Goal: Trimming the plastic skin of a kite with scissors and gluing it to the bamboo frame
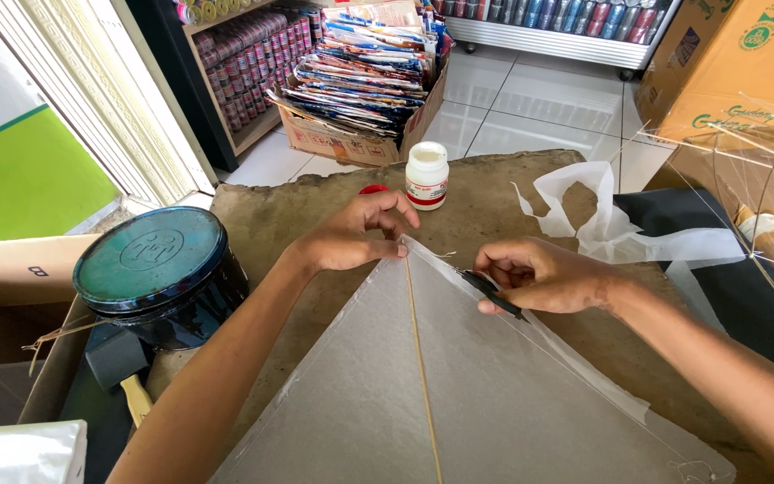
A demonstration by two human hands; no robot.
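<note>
Down near the person's knees, a big pale paper kite [485, 403] lay flat on the brown stone work slab [494, 193], with a thin bamboo stick [420, 358] running up its middle to the top point. The paper already covered the frame, and its right edge looked trimmed or folded along a string. That part seemed mostly done, I thought, while the top corner looked like the bit being worked on.

The left hand [356, 235] pinched the kite's tip, fingers closed on the paper where the stick ended. The right hand [539, 273] was wrapped around a small dark blade [493, 294] and pressed it on the right edge.

A little farther off, white paper scraps [602, 220] lay curled on the slab, so some cutting looked finished. A small white glue jar [426, 175] stood past the tip with its lid on. A round dark tin with a green lid [154, 269] sat to the left. Farthest away, a cardboard box of bright printed kites [365, 81] rested on the white tiled floor [530, 108].
</note>
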